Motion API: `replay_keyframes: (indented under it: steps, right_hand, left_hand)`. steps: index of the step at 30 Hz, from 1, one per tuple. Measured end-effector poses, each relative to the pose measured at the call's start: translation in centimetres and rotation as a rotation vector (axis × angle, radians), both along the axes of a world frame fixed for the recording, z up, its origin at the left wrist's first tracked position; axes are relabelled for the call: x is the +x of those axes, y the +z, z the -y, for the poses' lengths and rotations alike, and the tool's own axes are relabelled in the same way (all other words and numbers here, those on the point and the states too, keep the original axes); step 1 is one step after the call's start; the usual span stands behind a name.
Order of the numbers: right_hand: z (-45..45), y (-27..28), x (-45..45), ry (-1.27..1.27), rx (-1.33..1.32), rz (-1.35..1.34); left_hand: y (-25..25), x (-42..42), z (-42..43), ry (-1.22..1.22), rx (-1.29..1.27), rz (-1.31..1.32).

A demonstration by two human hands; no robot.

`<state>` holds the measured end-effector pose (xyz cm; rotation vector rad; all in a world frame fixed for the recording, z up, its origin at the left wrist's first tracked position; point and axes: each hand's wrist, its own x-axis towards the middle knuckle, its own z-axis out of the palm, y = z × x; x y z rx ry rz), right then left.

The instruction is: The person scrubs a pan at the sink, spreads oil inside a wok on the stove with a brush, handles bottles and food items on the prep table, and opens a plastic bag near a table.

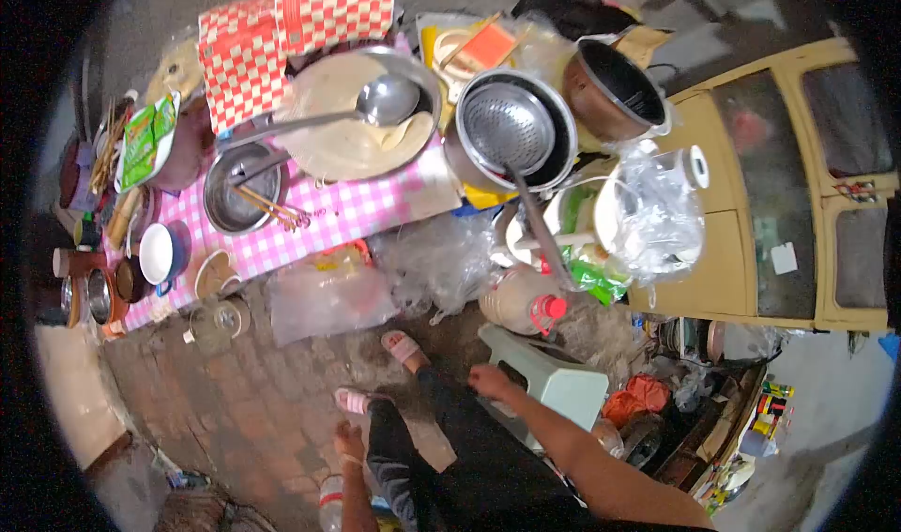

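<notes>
My left hand (349, 441) hangs low beside my left leg, its fingers loosely bent and apart, with nothing visible in it. A plastic bottle (330, 493) with a red and white label stands below it, near my forearm. My right hand (490, 382) is curled in a loose fist beside the pale green plastic stool (563, 391); I see nothing in it, and cannot tell whether it touches the stool. A large jug (516, 299) with a red cap is on the floor just beyond the stool.
A table with a pink checked cloth (324, 208) carries a steel bowl (225, 208) with chopsticks, a wide pan (310, 147) with a ladle (387, 100), and a pot with a strainer (510, 127). Plastic bags (333, 297) lie below. A yellow cabinet (713, 269) stands right.
</notes>
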<state>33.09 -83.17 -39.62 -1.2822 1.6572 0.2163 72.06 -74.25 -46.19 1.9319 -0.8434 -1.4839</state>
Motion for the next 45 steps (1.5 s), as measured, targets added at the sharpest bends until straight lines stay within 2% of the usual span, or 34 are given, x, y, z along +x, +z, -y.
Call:
replay_keyframes:
  steps: [1,2,4,5,6,10,13,15,17,18,19,20,21,22,23,25,27,28,30,32,33,35,37,40,42,44,45]
  right_hand:
    - [-1.0,1.0,0.8,-0.004,0.05,0.015]
    - [-2.1,1.5,1.4,0.041,0.047,0.008]
    - [-2.9,2.5,2.9,0.083,0.021,-0.01]
    - [-2.8,3.4,3.9,0.124,0.074,0.003]
    - [-2.4,4.3,4.9,0.165,0.131,0.018]
    - [0.4,7.3,8.1,0.099,0.14,0.051]
    - [3.0,8.2,10.4,0.212,0.025,0.016]
    - [4.2,9.5,11.7,0.102,-0.137,0.111]
    - [5.2,9.7,12.9,0.021,-0.163,0.196]
    - [5.0,8.4,13.4,-0.048,-0.154,0.24]
    - [5.1,9.0,14.1,-0.184,-0.077,0.286]
    - [5.1,6.6,13.9,-0.127,-0.041,0.294]
    - [5.4,11.0,15.9,-0.196,0.035,0.278]
    - [5.1,10.5,16.7,-0.259,0.105,0.326]
    - [4.5,10.4,17.5,-0.217,0.122,0.312]
    - [4.1,9.8,17.9,-0.137,0.138,0.286]
    - [3.4,8.5,17.9,0.128,0.186,0.258]
    - [3.1,8.1,17.9,0.167,0.193,0.256]
    - [3.1,7.5,18.4,0.198,0.18,0.178]
    - [3.7,7.2,19.6,0.208,0.237,0.128]
    - [4.3,7.2,20.5,0.186,0.286,0.08]
    - [6.2,8.1,23.2,0.2,0.287,0.107]
    - [8.3,8.0,26.4,0.556,0.228,-0.024]
    - [11.6,7.7,33.4,0.522,0.1,0.033]
    - [14.3,4.6,37.4,0.415,0.198,0.233]
    - [16.5,2.5,42.2,0.43,0.153,0.265]
    - [17.1,7.6,46.2,0.31,0.274,0.324]
  left_hand:
    - [6.2,-1.6,1.1,-0.097,0.206,0.253]
    - [2.7,0.3,-3.2,0.339,0.194,-0.236]
    - [1.7,2.4,-8.0,-0.035,0.16,0.069]
    - [3.6,2.6,-8.4,0.023,0.378,0.08]
    - [4.7,2.7,-8.2,0.022,0.352,0.074]
    - [9.7,3.7,-6.4,0.594,0.574,-0.17]
    - [12.8,5.1,-3.7,0.676,0.43,-0.178]
    - [11.1,7.7,-3.0,0.699,0.286,-0.291]
    - [10.4,8.7,-2.8,0.764,0.187,-0.33]
    - [12.1,9.1,-2.1,0.797,0.151,-0.309]
    - [10.3,10.4,-2.5,0.847,0.168,-0.401]
    - [14.4,10.3,-1.2,0.803,0.159,-0.299]
    - [13.3,10.9,-2.0,0.833,0.133,-0.271]
    - [11.9,11.9,-2.8,0.851,0.114,-0.243]
    - [12.3,12.8,-4.0,0.918,0.108,-0.241]
    - [12.9,13.6,-5.2,0.886,0.098,-0.242]
    - [13.4,15.3,-7.8,0.941,0.151,-0.282]
    - [13.4,16.0,-9.2,0.956,0.153,-0.267]
    - [13.3,17.4,-11.6,1.0,0.153,-0.251]
    - [13.2,19.1,-13.9,1.208,0.181,-0.345]
    - [12.5,20.1,-15.5,1.232,0.171,-0.346]
    - [11.3,21.5,-17.5,1.345,0.111,-0.523]
    - [12.3,22.0,-17.9,1.362,0.133,-0.435]
    - [14.4,23.3,-18.0,1.426,0.204,-0.284]
    - [16.0,23.8,-18.6,1.471,0.061,-0.465]
    - [17.5,24.2,-18.7,1.467,0.113,-0.445]
    - [18.4,24.7,-18.9,1.452,0.179,-0.446]
